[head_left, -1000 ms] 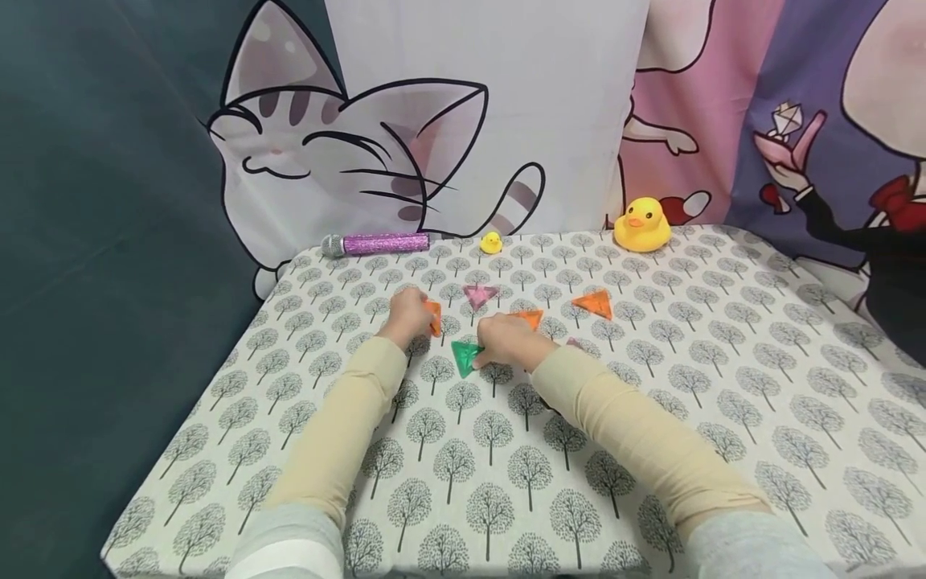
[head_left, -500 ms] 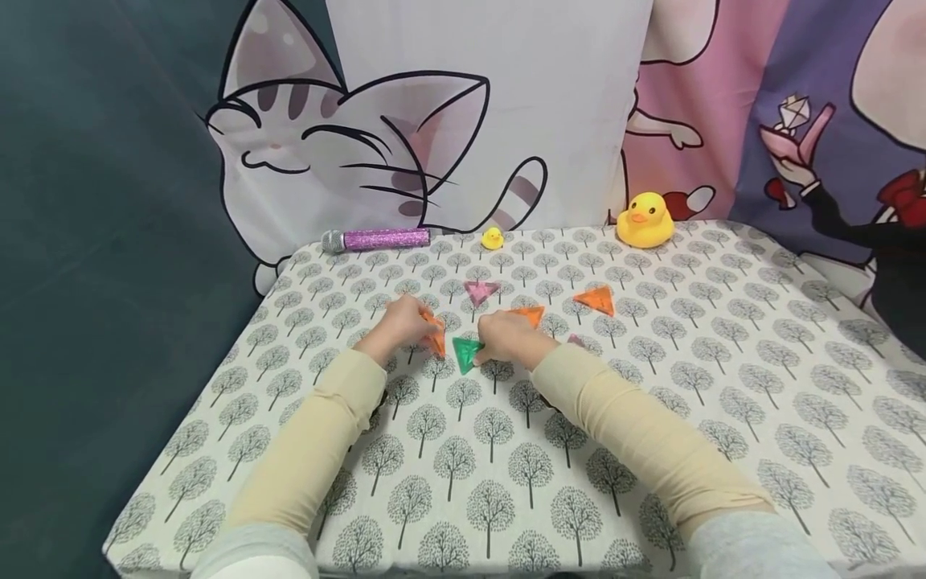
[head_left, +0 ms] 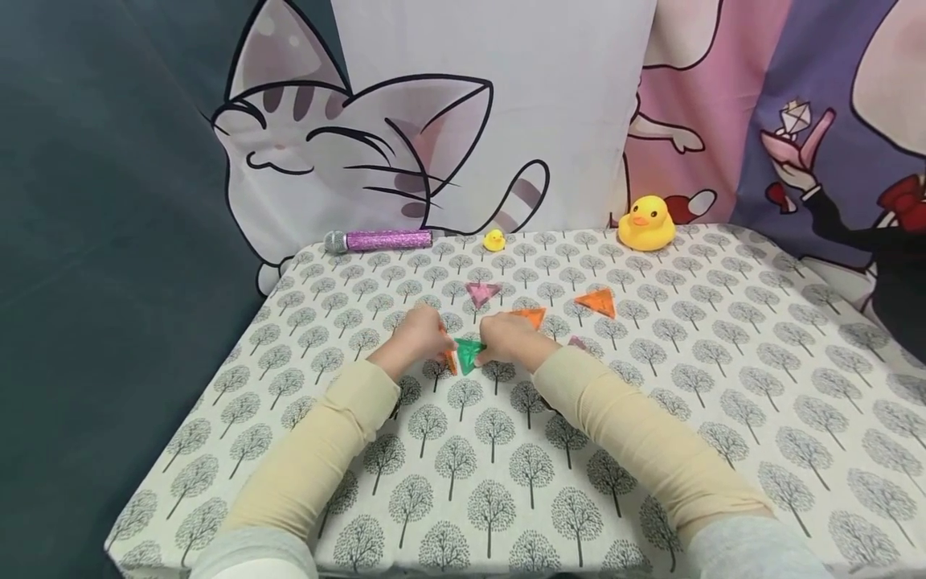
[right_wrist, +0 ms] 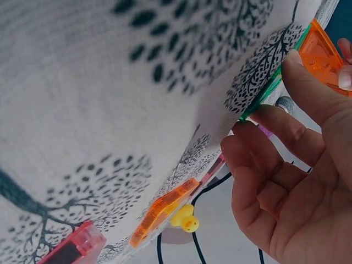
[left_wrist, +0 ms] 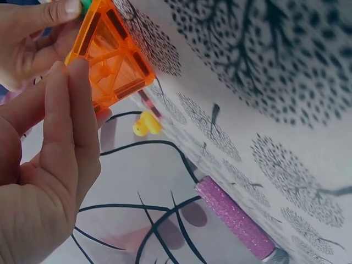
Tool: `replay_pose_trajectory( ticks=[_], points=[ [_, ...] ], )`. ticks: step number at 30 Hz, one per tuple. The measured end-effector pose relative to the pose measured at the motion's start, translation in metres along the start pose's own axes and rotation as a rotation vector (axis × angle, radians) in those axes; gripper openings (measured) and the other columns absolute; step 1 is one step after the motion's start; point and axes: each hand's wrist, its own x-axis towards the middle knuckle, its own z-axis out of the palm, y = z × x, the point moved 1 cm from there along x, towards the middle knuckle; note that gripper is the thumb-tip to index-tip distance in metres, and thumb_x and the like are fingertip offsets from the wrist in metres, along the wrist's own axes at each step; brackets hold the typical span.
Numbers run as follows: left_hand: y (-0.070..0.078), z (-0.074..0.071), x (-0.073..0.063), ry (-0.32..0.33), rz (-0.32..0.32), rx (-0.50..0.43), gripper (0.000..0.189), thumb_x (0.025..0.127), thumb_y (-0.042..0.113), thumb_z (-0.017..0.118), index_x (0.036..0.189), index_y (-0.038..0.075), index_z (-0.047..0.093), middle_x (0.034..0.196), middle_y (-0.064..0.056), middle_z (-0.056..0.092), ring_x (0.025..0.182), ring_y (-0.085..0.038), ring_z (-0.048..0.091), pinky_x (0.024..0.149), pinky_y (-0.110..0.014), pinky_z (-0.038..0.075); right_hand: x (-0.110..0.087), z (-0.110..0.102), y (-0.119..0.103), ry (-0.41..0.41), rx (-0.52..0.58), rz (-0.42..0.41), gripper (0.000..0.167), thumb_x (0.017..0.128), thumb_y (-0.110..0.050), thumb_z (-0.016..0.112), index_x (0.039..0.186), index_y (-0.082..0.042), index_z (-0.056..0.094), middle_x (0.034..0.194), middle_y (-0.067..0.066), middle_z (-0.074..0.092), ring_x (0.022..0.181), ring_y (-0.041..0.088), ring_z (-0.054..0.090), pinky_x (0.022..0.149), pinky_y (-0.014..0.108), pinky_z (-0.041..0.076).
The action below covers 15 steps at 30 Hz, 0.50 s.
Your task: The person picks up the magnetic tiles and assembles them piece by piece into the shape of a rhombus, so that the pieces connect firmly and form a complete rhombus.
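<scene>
My left hand [head_left: 418, 336] pinches a see-through orange triangular magnetic tile [left_wrist: 110, 60] between thumb and fingers. The tile stands tilted up from the cloth, right beside a green triangular magnetic tile [head_left: 467, 355]. Thumb and fingertips of my right hand [head_left: 510, 336] hold the green tile, which lies flat on the table. In the right wrist view the orange tile [right_wrist: 319, 58] rises at the far edge of the green one; whether their edges touch I cannot tell. Part of the green tile is covered by the right fingers.
Around the right hand lie a pink triangular tile [head_left: 482, 292], an orange one [head_left: 531, 316], another orange one [head_left: 598, 302] and a partly hidden pink one [head_left: 577, 342]. Along the back stand a purple microphone [head_left: 383, 240], a small duck [head_left: 494, 240] and a bigger duck [head_left: 646, 223].
My left hand has brought the orange tile right and toward me, up to the green tile, turning it on the way. The right hand has stayed on the green tile.
</scene>
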Motion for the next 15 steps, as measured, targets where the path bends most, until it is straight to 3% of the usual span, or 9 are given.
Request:
replay_pose_trajectory(
  ticks=[15],
  points=[
    [0.0060, 0.0062, 0.0018, -0.014, 0.006, -0.030, 0.017, 0.072, 0.006, 0.069, 0.071, -0.003, 0.055, 0.065, -0.010, 0.058, 0.058, -0.020, 0.062, 0.052, -0.025, 0.050, 0.0016, 0.0009, 0.0033, 0.003, 0.001, -0.003, 0.033, 0.065, -0.038, 0.072, 0.073, -0.012, 0.054, 0.066, -0.001, 0.054, 0.059, 0.013, 0.047, 0.053, 0.024, 0.042]
  ],
)
